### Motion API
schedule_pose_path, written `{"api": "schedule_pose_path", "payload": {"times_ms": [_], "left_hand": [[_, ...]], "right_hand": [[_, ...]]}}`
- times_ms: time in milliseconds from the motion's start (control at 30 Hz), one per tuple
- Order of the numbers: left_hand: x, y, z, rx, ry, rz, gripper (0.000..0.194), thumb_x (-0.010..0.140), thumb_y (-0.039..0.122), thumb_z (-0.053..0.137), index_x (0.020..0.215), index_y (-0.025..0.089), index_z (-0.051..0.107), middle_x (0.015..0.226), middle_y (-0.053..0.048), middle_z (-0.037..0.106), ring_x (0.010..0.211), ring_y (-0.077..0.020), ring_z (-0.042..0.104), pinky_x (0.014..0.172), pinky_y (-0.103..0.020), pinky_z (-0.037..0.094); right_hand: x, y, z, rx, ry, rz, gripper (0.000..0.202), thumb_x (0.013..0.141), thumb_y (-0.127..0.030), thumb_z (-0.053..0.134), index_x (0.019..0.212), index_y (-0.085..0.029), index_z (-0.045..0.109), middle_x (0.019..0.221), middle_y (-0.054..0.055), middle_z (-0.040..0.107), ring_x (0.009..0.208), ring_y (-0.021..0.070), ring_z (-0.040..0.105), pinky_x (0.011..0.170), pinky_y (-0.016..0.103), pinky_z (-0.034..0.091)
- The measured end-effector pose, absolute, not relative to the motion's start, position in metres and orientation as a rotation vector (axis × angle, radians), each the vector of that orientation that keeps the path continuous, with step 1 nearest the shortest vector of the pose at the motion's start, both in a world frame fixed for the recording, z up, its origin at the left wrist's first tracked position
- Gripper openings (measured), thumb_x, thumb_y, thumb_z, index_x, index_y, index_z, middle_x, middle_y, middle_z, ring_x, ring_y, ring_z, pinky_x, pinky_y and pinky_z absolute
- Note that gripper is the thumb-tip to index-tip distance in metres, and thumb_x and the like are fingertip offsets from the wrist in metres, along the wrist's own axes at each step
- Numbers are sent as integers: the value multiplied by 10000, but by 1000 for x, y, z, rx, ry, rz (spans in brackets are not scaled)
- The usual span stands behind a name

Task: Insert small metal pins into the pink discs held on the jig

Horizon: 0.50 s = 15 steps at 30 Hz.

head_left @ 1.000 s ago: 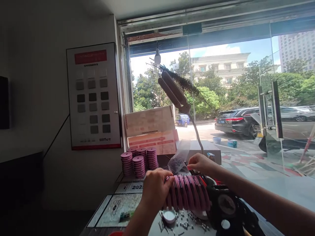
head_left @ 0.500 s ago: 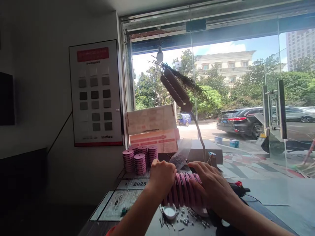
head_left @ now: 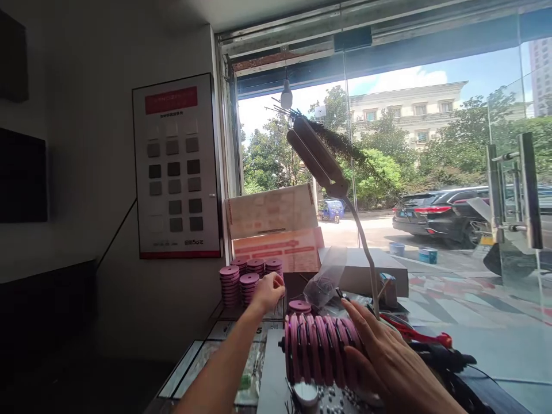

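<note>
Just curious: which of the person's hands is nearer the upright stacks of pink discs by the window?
Left. The left hand reaches beside the stacks of pink discs; the right hand is farther.

To my left stands a dim white wall [head_left: 86, 172] with a framed board of grey sample squares [head_left: 176, 167] hanging on it and a dark cabinet [head_left: 43, 299] below. Ahead of me a big glass shopfront [head_left: 431, 144] lets in bright daylight; through it I see trees, a pale building and a parked black car [head_left: 440, 213]. A bare bulb [head_left: 286, 100] hangs by the frame.
</note>
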<state>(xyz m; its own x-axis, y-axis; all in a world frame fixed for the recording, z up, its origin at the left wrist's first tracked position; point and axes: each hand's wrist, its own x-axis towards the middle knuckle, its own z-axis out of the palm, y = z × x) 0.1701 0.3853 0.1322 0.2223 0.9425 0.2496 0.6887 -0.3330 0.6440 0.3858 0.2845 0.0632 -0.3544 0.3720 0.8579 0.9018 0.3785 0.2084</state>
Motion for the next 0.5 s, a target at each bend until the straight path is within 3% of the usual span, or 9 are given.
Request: {"api": "schedule_pose_path", "payload": {"times_ms": [67,100,200,300,400,500], "left_hand": [[175,364,154,2060,1142,1010,158,832,194,349,954,163,444,1055,-72,551,918,-137,553,839,-334,444],[179,350,166,2042,940,991,162,823,244,367,955,184,440,1079,-58,551,916,-127,561,829,-297,457],[192,313,191,1992,472,772,181,791,272,429,930,203,523,992,-35,609,938,-160,592,832,-298,478],[206,308,189,2165,276,129,400,811,186,418,1175,48,507,1161,-121,555,1183,-240,446,1016,-362,322],[216,339,168,2246,503,131,564,790,255,484,1229,-92,416,1251,-255,467,1208,-366,383,1012,-485,262],[221,378,148,2036,392,44,585,820,284,460,1345,68,322,1373,-135,396,1285,-277,317,1029,-418,262]], "right_hand": [[387,285,61,-1123,-1883,-891,514,895,-336,279,1350,-112,195,1194,237,533,1003,262,592,706,367,557],[388,285,60,-1131,-1890,-882,545,897,-335,285,1373,-106,151,1212,242,517,1013,266,585,712,364,555],[389,284,57,-1124,-1928,-846,615,903,-344,289,1411,-101,44,1271,243,462,1052,276,559,726,359,552],[385,283,50,-1212,-1860,-737,601,921,-331,253,1418,-150,-30,1346,211,385,1100,265,529,748,365,546],[379,283,43,-1300,-1769,-676,573,930,-323,228,1418,-191,-41,1391,180,324,1157,279,476,824,420,506],[377,286,38,-1276,-1760,-699,597,921,-351,248,1422,-206,-43,1387,154,341,1159,287,473,831,419,503]]}}
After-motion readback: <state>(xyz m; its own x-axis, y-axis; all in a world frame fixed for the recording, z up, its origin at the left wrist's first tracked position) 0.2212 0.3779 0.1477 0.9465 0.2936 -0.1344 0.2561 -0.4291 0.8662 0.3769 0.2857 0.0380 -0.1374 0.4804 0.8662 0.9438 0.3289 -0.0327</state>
